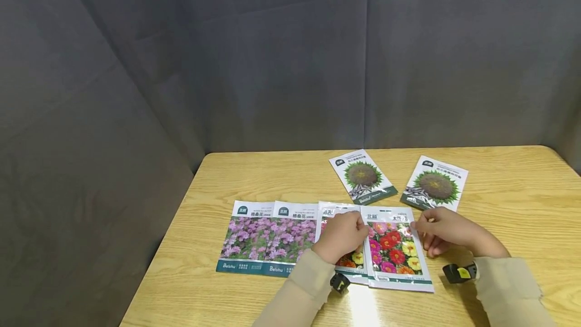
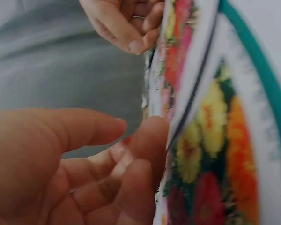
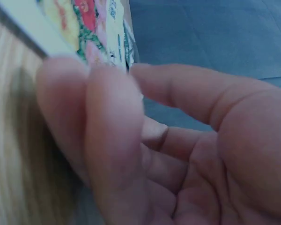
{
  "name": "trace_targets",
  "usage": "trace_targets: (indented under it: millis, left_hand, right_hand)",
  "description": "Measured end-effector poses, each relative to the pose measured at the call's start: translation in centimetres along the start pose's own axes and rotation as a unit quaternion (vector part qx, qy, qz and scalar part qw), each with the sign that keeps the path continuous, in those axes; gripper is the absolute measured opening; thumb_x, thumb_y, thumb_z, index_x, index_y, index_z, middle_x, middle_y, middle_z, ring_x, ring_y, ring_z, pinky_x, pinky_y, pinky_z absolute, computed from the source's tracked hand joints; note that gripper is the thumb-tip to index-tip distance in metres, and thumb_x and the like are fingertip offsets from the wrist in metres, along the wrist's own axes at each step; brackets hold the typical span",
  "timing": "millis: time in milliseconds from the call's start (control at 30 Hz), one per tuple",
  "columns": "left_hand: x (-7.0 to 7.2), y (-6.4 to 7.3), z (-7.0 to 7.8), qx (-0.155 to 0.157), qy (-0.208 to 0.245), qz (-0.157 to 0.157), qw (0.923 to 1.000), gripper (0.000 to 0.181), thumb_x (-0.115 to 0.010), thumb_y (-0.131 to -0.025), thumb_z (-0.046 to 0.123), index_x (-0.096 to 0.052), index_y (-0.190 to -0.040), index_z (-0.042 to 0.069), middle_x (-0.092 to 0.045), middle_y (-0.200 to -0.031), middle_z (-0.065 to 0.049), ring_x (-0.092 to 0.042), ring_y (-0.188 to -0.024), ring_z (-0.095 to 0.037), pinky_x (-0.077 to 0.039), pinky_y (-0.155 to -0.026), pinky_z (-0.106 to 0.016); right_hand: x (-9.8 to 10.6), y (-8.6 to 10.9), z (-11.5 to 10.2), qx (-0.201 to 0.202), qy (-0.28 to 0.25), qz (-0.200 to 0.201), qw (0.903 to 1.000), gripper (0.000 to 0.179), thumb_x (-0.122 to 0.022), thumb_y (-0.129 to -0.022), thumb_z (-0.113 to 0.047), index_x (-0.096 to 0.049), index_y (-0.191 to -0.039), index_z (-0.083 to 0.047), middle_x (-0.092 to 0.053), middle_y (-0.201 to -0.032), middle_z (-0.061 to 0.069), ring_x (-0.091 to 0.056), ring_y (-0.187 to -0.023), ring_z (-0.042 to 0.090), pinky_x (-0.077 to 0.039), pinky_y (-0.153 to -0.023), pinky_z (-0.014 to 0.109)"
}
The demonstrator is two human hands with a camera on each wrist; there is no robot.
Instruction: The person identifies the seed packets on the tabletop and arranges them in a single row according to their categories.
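Observation:
Four flat seed packets lie side by side in a row. Two show purple flowers, a left one (image 1: pixel 245 238) and a second (image 1: pixel 292 236); two show red and yellow flowers, a third (image 1: pixel 351 261) and the rightmost (image 1: pixel 395 246). My left hand (image 1: pixel 342 233) lies over the third packet, fingertips where it meets the rightmost one. In the left wrist view its bent fingers (image 2: pixel 143 145) touch the printed packets, the thumb standing apart. My right hand (image 1: pixel 447 231) is at the rightmost packet's right edge. Its loosely bent fingers (image 3: pixel 114 108) touch that edge without a visible pinch.
Two more packets picturing a large sunflower head lie tilted behind the row, a left one (image 1: pixel 363 178) and a right one (image 1: pixel 433 183). The wooden table (image 1: pixel 195 296) backs onto a grey cloth (image 1: pixel 281 64), which also hangs along its left side.

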State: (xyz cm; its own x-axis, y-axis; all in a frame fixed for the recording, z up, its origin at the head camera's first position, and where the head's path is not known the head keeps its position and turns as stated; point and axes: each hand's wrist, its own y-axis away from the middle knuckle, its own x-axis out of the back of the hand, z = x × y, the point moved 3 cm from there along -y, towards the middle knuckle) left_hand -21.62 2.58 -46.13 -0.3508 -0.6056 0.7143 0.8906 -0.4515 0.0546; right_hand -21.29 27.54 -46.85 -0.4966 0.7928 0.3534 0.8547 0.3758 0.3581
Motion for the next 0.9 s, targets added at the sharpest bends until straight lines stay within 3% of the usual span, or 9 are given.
trace_targets:
  millis: [100,233,467,567,667,700,767,900]
  left_hand:
    - [0.6,-0.4,-0.1,-0.009,0.032,0.019,0.9993,0.019,-0.056,-0.103,0.016,-0.062,-0.086,0.013,-0.062,-0.056,0.001,-0.046,-0.039,-0.01,-0.03,-0.04,-0.023]
    - [1.4,-0.9,0.0,-0.018,0.065,0.051,0.9964,0.011,-0.056,-0.104,0.016,-0.064,-0.098,0.012,-0.066,-0.07,0.002,-0.051,-0.046,-0.007,-0.037,-0.044,-0.023]
    - [3.2,-2.4,0.3,-0.039,0.059,0.121,0.9901,0.02,-0.058,-0.101,0.013,-0.065,-0.118,0.005,-0.062,-0.109,-0.007,-0.063,-0.087,-0.014,-0.052,-0.073,-0.024]
    - [3.5,-3.2,0.1,-0.027,0.073,0.122,0.9894,0.031,-0.057,-0.102,0.014,-0.059,-0.131,0.003,-0.054,-0.127,-0.016,-0.061,-0.078,-0.016,-0.051,-0.073,-0.027]
    - [3.5,-4.1,-0.4,0.008,0.115,0.113,0.9869,0.043,-0.057,-0.101,0.015,-0.05,-0.142,0.002,-0.041,-0.142,-0.023,-0.051,-0.064,-0.015,-0.047,-0.068,-0.029]
    - [3.5,-4.5,-0.7,0.025,0.136,0.11,0.9843,0.047,-0.058,-0.101,0.016,-0.047,-0.145,0.003,-0.036,-0.146,-0.025,-0.047,-0.059,-0.018,-0.046,-0.066,-0.031]
    - [3.4,-5.2,-1.3,0.067,0.18,0.11,0.9751,0.053,-0.059,-0.1,0.018,-0.044,-0.149,0.004,-0.032,-0.151,-0.025,-0.05,-0.07,-0.019,-0.046,-0.071,-0.034]
    - [3.1,-6.4,-2.7,0.127,0.296,0.116,0.9395,0.061,-0.058,-0.098,0.018,-0.038,-0.153,0.001,-0.031,-0.155,-0.026,-0.055,-0.109,-0.033,-0.048,-0.093,-0.044]
  right_hand:
    - [0.1,0.1,-0.7,0.01,0.03,0.039,0.9987,0.024,-0.053,-0.105,-0.016,-0.058,-0.094,0.005,-0.063,-0.071,0.01,-0.066,-0.061,0.021,-0.058,-0.055,0.031]
    - [0.6,0.2,-1.2,0.035,0.037,0.098,0.9939,0.021,-0.053,-0.105,-0.011,-0.057,-0.1,0.009,-0.062,-0.077,0.011,-0.065,-0.069,0.022,-0.06,-0.06,0.034]
    - [1.4,-1.2,-2.4,0.097,0.025,0.184,0.9778,0.028,-0.052,-0.105,-0.007,-0.053,-0.118,0.018,-0.062,-0.101,0.022,-0.067,-0.078,0.018,-0.061,-0.066,0.034]
    - [1.6,-2.1,-3.3,0.097,0.033,0.198,0.9748,0.035,-0.051,-0.107,-0.014,-0.051,-0.126,0.015,-0.059,-0.114,0.028,-0.069,-0.091,0.025,-0.062,-0.072,0.033]
    - [1.7,-3.2,-4.0,0.079,0.036,0.204,0.9752,0.042,-0.049,-0.108,-0.021,-0.048,-0.133,0.012,-0.055,-0.126,0.031,-0.065,-0.106,0.037,-0.06,-0.08,0.031]
    - [1.7,-3.5,-4.1,0.071,0.032,0.204,0.9758,0.044,-0.049,-0.108,-0.023,-0.047,-0.135,0.011,-0.054,-0.13,0.031,-0.063,-0.11,0.04,-0.06,-0.082,0.031]
    - [1.8,-4.2,-4.4,0.058,0.025,0.202,0.9774,0.048,-0.047,-0.108,-0.026,-0.045,-0.139,0.01,-0.05,-0.137,0.031,-0.059,-0.117,0.043,-0.058,-0.089,0.035]
    - [1.8,-5.3,-4.8,0.043,0.031,0.196,0.9791,0.052,-0.046,-0.107,-0.029,-0.042,-0.145,0.008,-0.043,-0.145,0.03,-0.053,-0.124,0.045,-0.051,-0.1,0.05]
